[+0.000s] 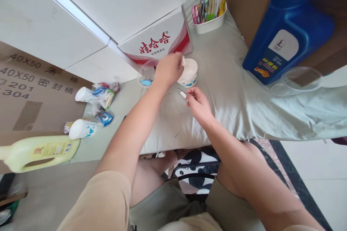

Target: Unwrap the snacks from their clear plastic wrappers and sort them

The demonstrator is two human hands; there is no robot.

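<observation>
My right hand [199, 104] is closed round a slim white stick-like tool [182, 94] with a dark, metallic-looking tip that points up and left. Whether it is a pen or a small knife cannot be made out. My left hand [168, 69], slightly blurred, has its fingers pinched together at the left rim of a white paper bowl [189, 75] with a blue-green pattern. A whitish bit shows at those fingertips, too indistinct to name. Behind my left wrist, partly hidden, lies a clear round plastic container [141, 75] with a light blue piece [146, 82] in it.
Two paper cups [78, 129] and several small wrapped packets [105, 97] lie at left, near a yellow bottle [40, 151]. A white carton [158, 43] stands behind. A white tub [210, 26] of packets, a blue jug [287, 32] and a clear lid [302, 79] are at right.
</observation>
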